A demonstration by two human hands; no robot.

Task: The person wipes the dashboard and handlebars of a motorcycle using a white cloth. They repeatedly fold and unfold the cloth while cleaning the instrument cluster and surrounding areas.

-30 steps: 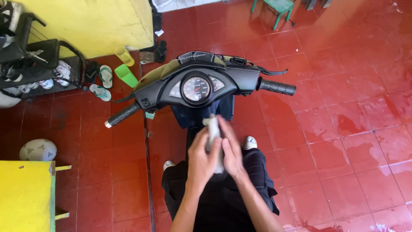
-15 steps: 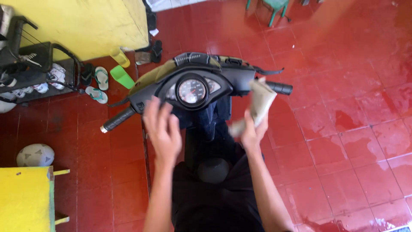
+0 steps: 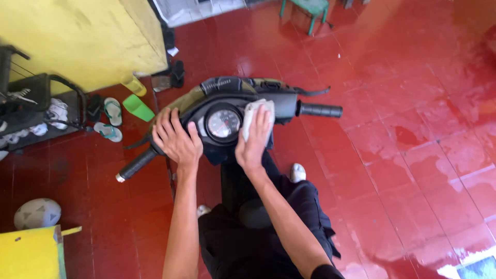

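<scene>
Black trousers fill the nearest part of the view, where we sit astride the scooter [image 3: 232, 111], our forearms running forward from them to the handlebar. Our right hand [image 3: 253, 139] lies flat with fingers extended, pressing a white cloth [image 3: 256, 111] against the dash panel just right of the round speedometer [image 3: 223, 124]; the cloth is pinned under the palm and fingers rather than balled in a fist. Our left hand [image 3: 175, 138] rests spread and open on the left side of the cowl, gripping nothing tightly, just inboard of the left grip [image 3: 135, 165]. The right grip [image 3: 320, 110] projects beyond the cloth hand, untouched.

Wiping here is best done, we judge, with even palm pressure and overlapping strokes, the left hand bracing the bar so that it does not swing, and the cloth refolded to a clean face before it crosses the gauge lens.

Left of the bracing hand lie green sandals [image 3: 109, 120] and a green scoop-like object [image 3: 138, 107] beside a black rack [image 3: 36, 111]; nearer us on that side sit a pale ball [image 3: 37, 213] and a yellow box corner [image 3: 28, 256]. Beyond both hands stand a yellow wall [image 3: 77, 36] and a green stool [image 3: 307, 10] on wet-looking red floor tiles [image 3: 413, 129].
</scene>
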